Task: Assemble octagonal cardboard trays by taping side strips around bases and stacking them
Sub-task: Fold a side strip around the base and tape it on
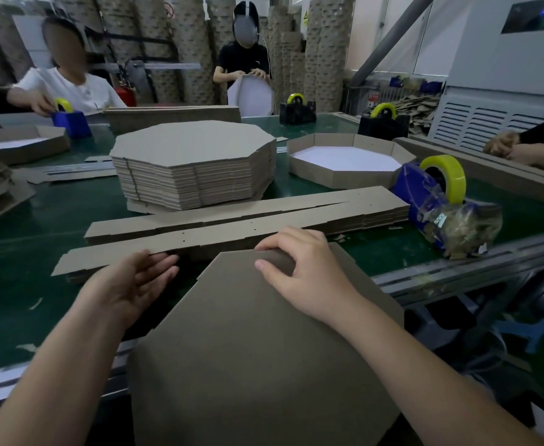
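Green counter [39,226] is carrying side strips [248,217] running left-right; right grip [302,268] is clasping the far edge of the octagonal base [248,349], left grip [132,281] spreading wide beside the strips; tray [328,177] is showing a white floor.

Right hand [302,272] grips the far edge of a brown octagonal base [248,349], fingers curled over the edge, thumb on top. The base hangs partly off the near side of the green table [23,268]. Left hand [135,281] is relaxed and flat-ish, fingertips right at the pile of side strips [232,220]; can't tell if they actually touch. Behind the strips sits a stack of bases [193,165], and beside that a finished tray [344,162] with a white inside. A blue tape dispenser [431,194] with a yellow roll stands at the strips' right end. Other people work across the table.
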